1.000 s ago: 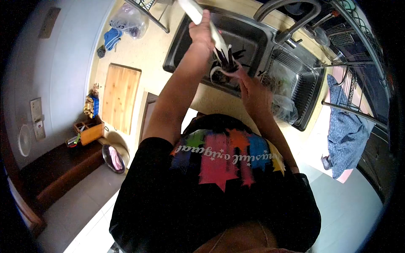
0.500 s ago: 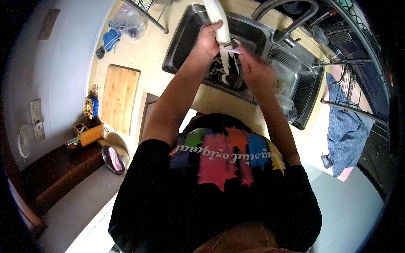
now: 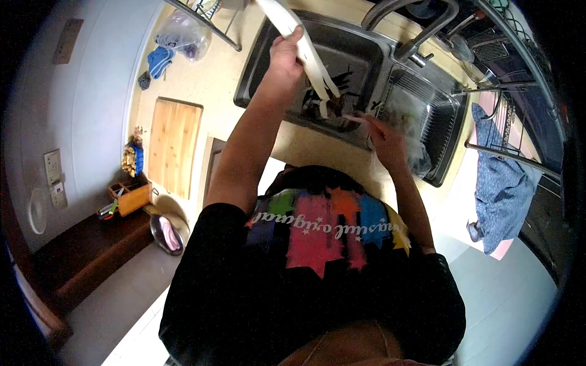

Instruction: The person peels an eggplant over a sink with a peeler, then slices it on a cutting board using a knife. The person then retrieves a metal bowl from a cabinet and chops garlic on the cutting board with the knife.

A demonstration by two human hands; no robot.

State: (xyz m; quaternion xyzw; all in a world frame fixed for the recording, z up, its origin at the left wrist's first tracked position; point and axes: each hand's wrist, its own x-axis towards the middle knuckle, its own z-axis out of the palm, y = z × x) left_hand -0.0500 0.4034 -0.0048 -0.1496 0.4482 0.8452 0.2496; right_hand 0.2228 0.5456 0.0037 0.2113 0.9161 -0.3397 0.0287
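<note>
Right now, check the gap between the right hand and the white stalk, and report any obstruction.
Nothing visible blocks the right hand from the white stalk; only a thin pale strip in that hand juts into the gap.

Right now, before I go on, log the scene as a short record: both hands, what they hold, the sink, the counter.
left hand: left hand closed around a long white stalk
stalk: slanting over the large basin, near end split
right hand: right hand apart from the stalk; a thin pale piece at its fingers, too blurred to identify
basin: dark scraps inside
smaller basin: clear plastic bag at its near side
counter: wooden board left of the sink
</note>
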